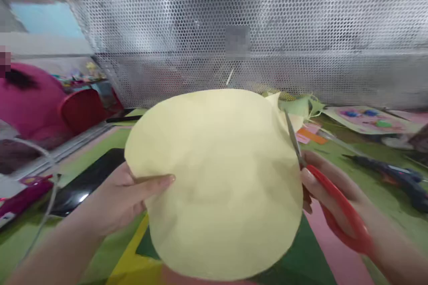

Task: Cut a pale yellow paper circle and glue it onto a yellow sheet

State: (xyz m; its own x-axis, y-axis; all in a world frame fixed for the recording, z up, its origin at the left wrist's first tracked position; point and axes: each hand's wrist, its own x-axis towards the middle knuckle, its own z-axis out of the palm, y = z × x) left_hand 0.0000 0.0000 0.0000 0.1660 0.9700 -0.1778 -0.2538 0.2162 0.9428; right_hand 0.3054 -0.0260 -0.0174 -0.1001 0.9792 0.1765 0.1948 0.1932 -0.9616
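A large pale yellow sheet of paper (pixel 220 178) with a rounded, cut outline is held up in front of me. My left hand (pixel 127 191) pinches its left edge, thumb on the near face and fingers behind. In my right hand (pixel 327 182) is a pair of scissors (pixel 337 209) with red handles. The blades point up and away along the paper's right edge. A small pointed flap of the paper sticks out at the upper right. Part of the right fingers is hidden behind the paper and the handles.
A black phone (pixel 90 182) lies left, beside a white cable (pixel 50 187). Coloured sheets, including dark green paper (pixel 307 249), lie underneath. At right are a glue gun (pixel 391 173) and a paint-marked sheet (pixel 371 118). A perforated metal panel (pixel 234 13) stands behind. A person in pink (pixel 33 98) is at left.
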